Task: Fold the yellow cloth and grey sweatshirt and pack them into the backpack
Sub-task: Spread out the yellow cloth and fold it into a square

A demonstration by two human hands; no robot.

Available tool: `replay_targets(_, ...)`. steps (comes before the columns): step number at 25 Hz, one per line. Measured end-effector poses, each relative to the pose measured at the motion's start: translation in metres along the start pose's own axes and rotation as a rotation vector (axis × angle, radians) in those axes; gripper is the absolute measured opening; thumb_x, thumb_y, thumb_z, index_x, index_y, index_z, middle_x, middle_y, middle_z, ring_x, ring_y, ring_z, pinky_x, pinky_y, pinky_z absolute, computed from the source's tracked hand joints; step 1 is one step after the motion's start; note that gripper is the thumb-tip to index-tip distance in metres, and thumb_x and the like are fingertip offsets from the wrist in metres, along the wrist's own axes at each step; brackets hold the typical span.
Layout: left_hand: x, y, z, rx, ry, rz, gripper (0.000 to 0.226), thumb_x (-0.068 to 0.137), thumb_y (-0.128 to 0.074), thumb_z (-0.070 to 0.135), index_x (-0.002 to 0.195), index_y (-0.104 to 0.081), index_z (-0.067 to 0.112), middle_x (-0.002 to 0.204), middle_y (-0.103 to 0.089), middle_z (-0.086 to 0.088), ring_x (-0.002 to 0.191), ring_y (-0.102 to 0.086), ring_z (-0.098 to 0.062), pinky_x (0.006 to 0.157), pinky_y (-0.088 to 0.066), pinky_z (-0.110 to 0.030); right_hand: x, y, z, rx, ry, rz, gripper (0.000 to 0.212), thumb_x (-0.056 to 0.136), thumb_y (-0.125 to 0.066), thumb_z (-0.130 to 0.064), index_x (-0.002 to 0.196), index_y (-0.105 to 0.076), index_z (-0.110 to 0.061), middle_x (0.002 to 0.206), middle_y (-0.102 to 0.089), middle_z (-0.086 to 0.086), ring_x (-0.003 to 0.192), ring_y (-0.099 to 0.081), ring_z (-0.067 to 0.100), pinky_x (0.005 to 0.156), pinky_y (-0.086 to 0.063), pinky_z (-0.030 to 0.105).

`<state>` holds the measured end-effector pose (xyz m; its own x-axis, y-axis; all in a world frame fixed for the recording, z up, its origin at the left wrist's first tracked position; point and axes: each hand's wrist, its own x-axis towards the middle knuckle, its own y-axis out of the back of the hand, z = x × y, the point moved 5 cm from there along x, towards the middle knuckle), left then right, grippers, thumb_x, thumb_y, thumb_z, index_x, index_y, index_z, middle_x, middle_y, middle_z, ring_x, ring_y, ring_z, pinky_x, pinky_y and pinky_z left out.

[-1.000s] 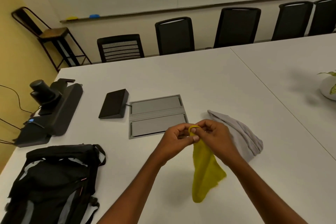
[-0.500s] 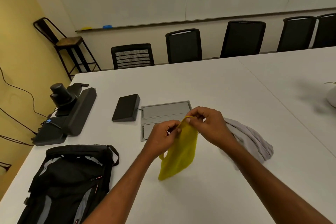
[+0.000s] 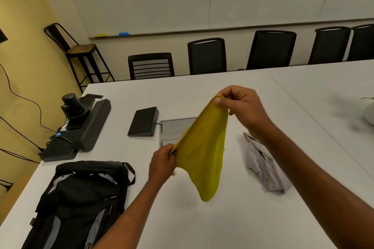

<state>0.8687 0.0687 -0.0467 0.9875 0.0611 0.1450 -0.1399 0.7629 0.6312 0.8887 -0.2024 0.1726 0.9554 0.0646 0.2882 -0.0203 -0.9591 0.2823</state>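
Backpack (image 3: 81, 198) lies flat at the near left of the white worktop (image 3: 253, 218), black with grey panels; I cannot tell whether its main opening is unzipped. Grey sweatshirt (image 3: 265, 166) sits in a crumpled heap on the worktop to the right, well apart from the backpack and not yet folded. Yellow cloth (image 3: 204, 147) is off the worktop, held in the air between those two, stretched along one sloping edge and sagging to a loose point below.

I judge the main risk to lie in that free lower part. The cloth is limp and held by one edge only, so it could twist or bunch as it is laid down and give a crooked fold. A light pinch could also slip off a corner and let that side drop.

The right hand (image 3: 240, 105) is raised higher and farther out, its thumb and fingers (image 3: 234, 92) pinching the upper corner. The left hand (image 3: 162, 163) is lower and nearer, its fingers (image 3: 168, 151) curled and pinching the other end of the same edge. Both forearms reach in from the bottom of the view.
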Motion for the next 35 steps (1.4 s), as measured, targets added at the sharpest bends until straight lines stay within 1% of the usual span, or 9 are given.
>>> replay_targets(4, 0.005, 0.028, -0.012, -0.033, 0.085, 0.036, 0.035, 0.101, -0.059, 0.005, 0.097, -0.073, 0.037, 0.084, -0.072, 0.012, 0.08, -0.066, -0.008, 0.066, -0.049, -0.029, 0.011, 0.044, 0.013, -0.061, -0.045, 0.082, 0.01, 0.099, -0.072, -0.017, 0.106, -0.078, -0.016, 0.097, -0.073, 0.009, 0.087, -0.066, 0.015, 0.066, -0.052, 0.026)
replay_targets(9, 0.025, 0.076, -0.011, -0.089, 0.023, 0.025, 0.003, 0.095, -0.077, 0.036, 0.098, -0.08, 0.036, 0.093, -0.079, 0.009, 0.092, -0.07, -0.012, 0.077, -0.054, -0.029, 0.014, 0.076, 0.074, -0.127, -0.222, 0.065, 0.01, 0.096, -0.074, -0.013, 0.103, -0.08, -0.017, 0.087, -0.068, 0.008, 0.084, -0.063, 0.017, 0.065, -0.05, 0.029)
replay_targets(12, 0.037, 0.092, -0.006, -0.047, -0.022, 0.003, 0.022, 0.091, -0.071, 0.051, 0.101, -0.081, 0.034, 0.097, -0.079, 0.012, 0.096, -0.071, -0.013, 0.08, -0.058, -0.036, 0.008, 0.083, 0.124, -0.118, -0.413, -0.01, 0.009, 0.095, -0.074, -0.011, 0.098, -0.08, -0.015, 0.093, -0.075, 0.008, 0.091, -0.066, 0.022, 0.07, -0.052, 0.032)
replay_targets(17, 0.058, 0.104, -0.001, -0.003, -0.058, 0.05, 0.009, 0.104, -0.069, 0.033, 0.104, -0.074, 0.025, 0.096, -0.075, 0.004, 0.093, -0.069, -0.018, 0.077, -0.058, -0.04, 0.006, 0.083, 0.162, -0.024, -0.534, 0.03, 0.01, 0.095, -0.075, -0.011, 0.104, -0.079, -0.009, 0.095, -0.076, 0.007, 0.089, -0.066, 0.021, 0.071, -0.052, 0.032)
replay_targets(23, 0.084, 0.098, -0.011, 0.088, 0.098, 0.097, 0.012, 0.098, -0.077, 0.032, 0.103, -0.081, 0.021, 0.097, -0.075, 0.0, 0.084, -0.069, -0.024, 0.076, -0.059, -0.04, 0.021, 0.065, 0.191, 0.174, -0.66, 0.08, 0.014, 0.099, -0.069, 0.001, 0.112, -0.071, 0.005, 0.09, -0.073, 0.022, 0.063, -0.075, 0.02, 0.053, -0.062, 0.026)
replay_targets(25, 0.094, 0.092, -0.014, -0.091, 0.206, 0.082, 0.006, 0.096, -0.08, 0.024, 0.099, -0.079, 0.019, 0.089, -0.078, -0.008, 0.071, -0.074, -0.028, 0.069, -0.063, -0.038, 0.029, 0.059, 0.201, 0.212, -0.68, 0.1, 0.011, 0.099, -0.068, 0.002, 0.11, -0.07, 0.005, 0.099, -0.074, 0.028, 0.067, -0.077, 0.023, 0.057, -0.065, 0.028)
replay_targets(28, 0.105, 0.086, -0.024, -0.361, 0.324, 0.076, 0.006, 0.097, -0.079, 0.016, 0.102, -0.079, 0.013, 0.093, -0.08, -0.016, 0.088, -0.08, -0.037, 0.081, -0.067, -0.042, 0.04, 0.051, 0.215, 0.251, -0.692, 0.126, 0.006, 0.099, -0.068, 0.003, 0.105, -0.071, 0.003, 0.115, -0.072, 0.035, 0.083, -0.077, 0.032, 0.068, -0.068, 0.033)
replay_targets(32, 0.112, 0.091, -0.023, -0.45, 0.274, 0.117, 0.011, 0.096, -0.08, 0.019, 0.106, -0.081, 0.014, 0.099, -0.082, -0.01, 0.096, -0.08, -0.03, 0.092, -0.066, -0.048, 0.046, 0.046, 0.215, 0.346, -0.653, 0.172, 0.006, 0.099, -0.067, 0.003, 0.1, -0.072, -0.001, 0.123, -0.071, 0.034, 0.111, -0.074, 0.044, 0.08, -0.067, 0.037)
replay_targets(35, 0.095, 0.102, -0.013, -0.459, 0.198, 0.146, 0.012, 0.097, -0.079, 0.02, 0.108, -0.082, 0.017, 0.099, -0.082, -0.003, 0.095, -0.08, -0.023, 0.089, -0.065, -0.039, 0.037, 0.049, 0.205, 0.356, -0.581, 0.125, 0.015, 0.101, -0.067, -0.002, 0.114, -0.072, 0.003, 0.117, -0.075, 0.027, 0.109, -0.076, 0.038, 0.089, -0.066, 0.04)
